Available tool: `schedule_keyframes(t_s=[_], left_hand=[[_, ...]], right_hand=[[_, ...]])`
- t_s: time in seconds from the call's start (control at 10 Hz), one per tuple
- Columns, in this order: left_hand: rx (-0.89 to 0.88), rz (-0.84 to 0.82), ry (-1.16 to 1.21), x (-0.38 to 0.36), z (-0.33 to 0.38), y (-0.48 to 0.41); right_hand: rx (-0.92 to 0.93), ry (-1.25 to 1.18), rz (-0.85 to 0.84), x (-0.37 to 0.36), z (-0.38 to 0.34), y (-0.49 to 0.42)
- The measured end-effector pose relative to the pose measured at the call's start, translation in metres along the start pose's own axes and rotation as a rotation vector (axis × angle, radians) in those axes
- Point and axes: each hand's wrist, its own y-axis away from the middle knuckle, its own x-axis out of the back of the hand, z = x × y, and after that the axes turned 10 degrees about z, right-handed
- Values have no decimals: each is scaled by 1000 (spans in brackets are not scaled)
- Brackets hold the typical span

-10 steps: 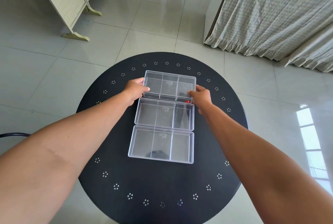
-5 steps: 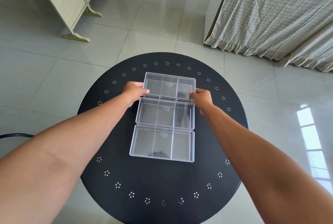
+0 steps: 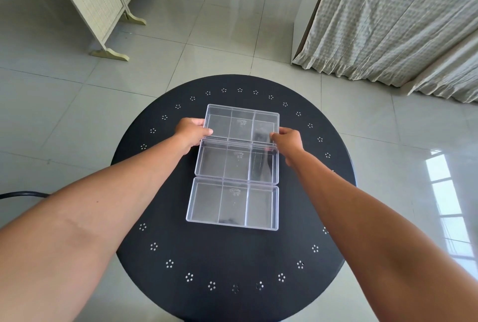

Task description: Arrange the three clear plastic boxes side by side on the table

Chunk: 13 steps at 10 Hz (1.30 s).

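Gripping the farthest clear, rigid, three-compartment plastic box (image 3: 241, 122) at frame centre, our left hand (image 3: 192, 132) and right hand (image 3: 287, 138) pinch its short ends; it looks light, slick and brittle, touching the middle box (image 3: 236, 162) on the round black table (image 3: 181, 257).

Three clear boxes (image 3: 236, 161) edge to edge

Three clear boxes (image 3: 236, 166) in a touching row on round black table (image 3: 160, 218) — both hands gripping the farthest.
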Motion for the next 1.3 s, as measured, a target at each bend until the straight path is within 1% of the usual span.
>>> schedule_keyframes(t_s=[0.9, 1.0, 1.1, 1.2, 1.3], left_hand=[[3, 26, -33, -3, -3, 2], [3, 29, -40, -4, -5, 2], [13, 20, -31, -2, -4, 5], [-11, 50, -29, 1, -7, 10], [-72, 113, -48, 10, -7, 19]], right_hand=[[1, -7, -12, 2, 0, 3], [-4, -10, -2, 4, -1, 4], [-59, -5, 11, 10, -3, 9], [-48, 4, 57, 15, 2, 12], [-17, -4, 122, 20, 4, 23]])
